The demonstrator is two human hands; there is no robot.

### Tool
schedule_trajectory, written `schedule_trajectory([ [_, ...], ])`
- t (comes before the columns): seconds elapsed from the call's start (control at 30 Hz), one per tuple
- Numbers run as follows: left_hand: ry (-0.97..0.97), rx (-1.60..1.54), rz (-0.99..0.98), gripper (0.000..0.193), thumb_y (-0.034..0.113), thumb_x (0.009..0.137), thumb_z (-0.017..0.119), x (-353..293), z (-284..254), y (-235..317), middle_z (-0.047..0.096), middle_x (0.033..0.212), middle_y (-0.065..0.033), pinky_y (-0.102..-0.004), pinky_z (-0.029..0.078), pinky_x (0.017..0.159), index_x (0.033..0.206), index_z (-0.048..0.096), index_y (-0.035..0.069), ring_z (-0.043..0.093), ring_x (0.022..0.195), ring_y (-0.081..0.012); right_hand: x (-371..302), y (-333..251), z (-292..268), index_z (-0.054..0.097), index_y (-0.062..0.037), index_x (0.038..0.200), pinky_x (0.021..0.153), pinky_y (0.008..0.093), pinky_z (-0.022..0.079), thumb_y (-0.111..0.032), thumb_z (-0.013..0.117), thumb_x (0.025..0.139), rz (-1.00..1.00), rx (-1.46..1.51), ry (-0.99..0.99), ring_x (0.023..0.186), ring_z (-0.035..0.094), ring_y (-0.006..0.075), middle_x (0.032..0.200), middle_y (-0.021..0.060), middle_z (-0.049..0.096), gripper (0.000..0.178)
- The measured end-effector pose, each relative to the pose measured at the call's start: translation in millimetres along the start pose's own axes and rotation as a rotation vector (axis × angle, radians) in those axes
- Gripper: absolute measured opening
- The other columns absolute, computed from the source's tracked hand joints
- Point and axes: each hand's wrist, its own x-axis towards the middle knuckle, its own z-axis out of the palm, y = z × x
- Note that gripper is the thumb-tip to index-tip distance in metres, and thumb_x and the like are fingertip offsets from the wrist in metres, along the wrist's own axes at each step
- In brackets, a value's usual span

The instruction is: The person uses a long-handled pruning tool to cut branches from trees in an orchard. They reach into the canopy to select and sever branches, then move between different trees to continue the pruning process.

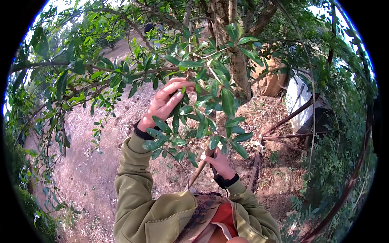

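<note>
My left hand (pixel 164 101) is raised into the foliage, its fingers and thumb closing around a leafy twig (pixel 175 115). Leaves hide part of the fingertips. Lower and to the right, my right hand (pixel 220 162) is wrapped round a brown wooden stick (pixel 197 173), which slants down toward my jacket. Leaves cover the stick's upper end, so I cannot tell whether it is a branch or a handle. Between and above both hands hangs a cluster of glossy green leaves (pixel 228 103).
A thick tree trunk (pixel 239 73) rises just beyond the leaves. Long leafy branches (pixel 101 69) spread to the left. At the right are a tan sack (pixel 269 77), a white sack (pixel 297 101) and rusty metal bars (pixel 287 117). Dry leaves litter the ground (pixel 89 162).
</note>
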Motion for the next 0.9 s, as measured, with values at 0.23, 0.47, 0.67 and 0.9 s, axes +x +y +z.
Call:
schedule_trajectory([
  [0.23,0.425,-0.588,-0.378,0.047,0.026,0.100,0.045,-74.8,18.0,-51.7,0.054,0.127,-0.0138,-0.0349,0.047,0.095,0.141,0.039,0.004,0.059,0.106,-0.0211,7.4,23.4,5.6,0.049,0.0022,0.119,0.080,0.0287,0.045,-0.033,0.080,0.077,-0.100,0.048,-0.015,0.092,0.056,0.0157,0.102,0.0076,0.057,0.063],
  [0.47,0.174,-0.620,-0.411,0.037,0.026,0.102,0.040,-155.1,99.9,-103.6,0.062,0.118,-0.0130,-0.0371,0.045,0.095,0.127,0.055,0.001,0.060,0.106,-0.0206,10.7,45.5,8.0,0.047,0.0037,0.123,0.083,0.0329,0.044,-0.038,0.079,0.076,-0.094,-0.049,0.093,0.090,0.054,0.0197,0.101,0.0112,0.058,0.070],
  [0.67,0.389,-0.143,-0.598,0.046,0.028,0.105,0.034,-191.2,154.6,-95.9,0.058,0.126,-0.0145,-0.0339,0.033,0.106,0.132,0.048,-0.006,0.049,0.121,-0.0214,2.6,37.3,23.6,0.045,0.0061,0.123,0.084,0.0353,0.045,-0.038,0.077,0.074,0.019,-0.230,0.160,0.093,0.056,0.0234,0.103,0.0167,0.059,0.073],
  [0.9,0.001,-0.467,-0.438,0.037,0.028,0.104,0.037,-115.8,168.2,-9.8,0.053,0.083,-0.0033,-0.0251,0.041,0.072,0.122,0.048,-0.003,0.049,0.076,-0.0099,-16.6,32.6,21.6,0.050,0.0012,0.114,0.079,0.0326,0.044,-0.031,0.075,0.074,0.076,-0.183,0.176,0.087,0.052,0.0187,0.095,0.0101,0.057,0.058],
])
